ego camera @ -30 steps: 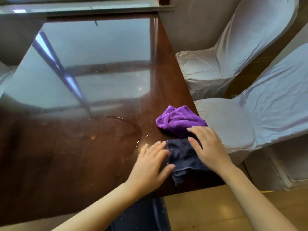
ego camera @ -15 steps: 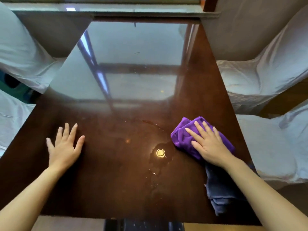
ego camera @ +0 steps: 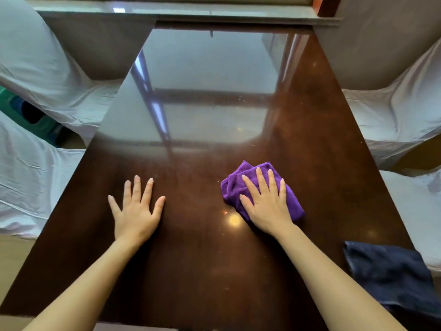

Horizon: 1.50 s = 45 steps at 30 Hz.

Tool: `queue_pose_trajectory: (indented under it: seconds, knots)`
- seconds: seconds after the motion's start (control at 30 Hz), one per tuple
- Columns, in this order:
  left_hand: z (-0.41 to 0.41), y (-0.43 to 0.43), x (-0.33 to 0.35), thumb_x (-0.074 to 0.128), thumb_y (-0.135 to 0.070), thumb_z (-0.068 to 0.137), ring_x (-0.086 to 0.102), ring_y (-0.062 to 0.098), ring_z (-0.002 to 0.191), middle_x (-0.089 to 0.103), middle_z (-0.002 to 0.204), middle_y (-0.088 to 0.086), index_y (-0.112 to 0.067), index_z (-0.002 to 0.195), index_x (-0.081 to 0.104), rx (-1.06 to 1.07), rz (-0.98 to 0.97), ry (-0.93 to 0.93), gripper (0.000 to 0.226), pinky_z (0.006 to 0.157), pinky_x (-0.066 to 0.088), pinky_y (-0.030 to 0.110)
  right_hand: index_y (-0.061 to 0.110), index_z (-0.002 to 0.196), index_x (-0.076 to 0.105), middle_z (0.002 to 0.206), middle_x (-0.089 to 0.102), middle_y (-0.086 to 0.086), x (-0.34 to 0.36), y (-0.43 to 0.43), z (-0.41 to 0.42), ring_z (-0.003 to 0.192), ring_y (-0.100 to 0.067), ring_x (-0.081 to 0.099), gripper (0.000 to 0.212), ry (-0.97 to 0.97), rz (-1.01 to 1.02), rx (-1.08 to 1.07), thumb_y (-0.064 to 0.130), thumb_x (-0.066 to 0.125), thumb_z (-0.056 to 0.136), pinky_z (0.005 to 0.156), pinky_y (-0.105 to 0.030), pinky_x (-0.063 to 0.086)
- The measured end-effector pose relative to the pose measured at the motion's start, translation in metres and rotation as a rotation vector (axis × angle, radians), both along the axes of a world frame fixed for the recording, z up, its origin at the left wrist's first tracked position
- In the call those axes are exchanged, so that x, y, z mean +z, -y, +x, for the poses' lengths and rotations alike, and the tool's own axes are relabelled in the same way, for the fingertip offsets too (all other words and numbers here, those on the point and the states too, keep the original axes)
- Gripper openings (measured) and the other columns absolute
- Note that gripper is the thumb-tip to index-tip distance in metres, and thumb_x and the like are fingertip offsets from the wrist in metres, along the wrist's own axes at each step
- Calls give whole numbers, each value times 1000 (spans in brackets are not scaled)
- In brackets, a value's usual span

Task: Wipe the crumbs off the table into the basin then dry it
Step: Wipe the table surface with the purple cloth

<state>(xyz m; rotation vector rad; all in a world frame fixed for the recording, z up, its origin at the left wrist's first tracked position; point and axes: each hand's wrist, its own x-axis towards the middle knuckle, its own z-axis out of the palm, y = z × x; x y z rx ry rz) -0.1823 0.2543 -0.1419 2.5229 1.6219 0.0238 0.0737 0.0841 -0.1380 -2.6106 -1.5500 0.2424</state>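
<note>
The glossy dark brown table (ego camera: 202,271) fills the view. My right hand (ego camera: 265,201) lies flat on a crumpled purple cloth (ego camera: 292,201), pressing it onto the table right of centre. My left hand (ego camera: 136,211) rests palm down on the bare wood, fingers spread, holding nothing. A dark blue cloth (ego camera: 391,275) lies at the table's near right edge, partly hanging over it. A few pale specks (ego camera: 238,99) show on the far part of the top. No basin is in view.
White-covered chairs stand on both sides: two on the left (ego camera: 35,68) and two on the right (ego camera: 401,111). A window sill (ego camera: 191,13) runs along the table's far end. Something green and blue (ego camera: 26,113) sits on the floor at left.
My right hand slid the purple cloth leftward, over the wet spot. My left hand shifted right toward the middle. The blue cloth stayed at the right edge.
</note>
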Motion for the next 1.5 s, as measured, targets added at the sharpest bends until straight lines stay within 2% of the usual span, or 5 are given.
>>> queue_pose_trajectory:
  seconds: [0.63,0.93,1.13,1.4,1.5]
  knots:
    - [-2,-3,-4,8,-63,86,-11,22,144,-4,157,2,-31,140,-11,-38,13,-17,65,112,-5,60,39,143,1,157,-12,-4,5,-139,-20,142,-28,-18,56,-67,-9,-15,56,17,93,111,-53,-16]
    - [-5,-2,-7,-8,-67,77,-21,16,138,-17,150,-4,-34,138,-15,-64,32,9,70,112,-8,57,37,141,22,158,10,-1,-2,-185,38,144,-24,-1,52,3,102,-41,55,20,92,114,-48,-6]
    - [-6,-1,-8,-3,-67,79,-15,18,141,-13,152,-2,-34,140,-12,-69,38,32,69,113,-6,57,31,143,20,158,8,-2,-4,-134,62,144,-22,-2,54,26,94,-63,51,23,93,114,-46,-5]
    - [-4,0,-8,3,-67,82,-8,19,143,0,157,1,-33,141,-6,-58,46,25,68,112,-4,59,35,144,19,157,6,4,12,-13,-21,144,-17,-7,55,-53,43,138,49,32,92,115,-38,-11]
    - [-4,0,-6,3,-67,82,-7,20,144,1,157,2,-32,142,-3,-52,40,10,70,113,-4,59,40,143,2,156,-8,10,14,24,-53,142,-14,-18,59,-55,-37,166,55,22,89,114,-36,-15]
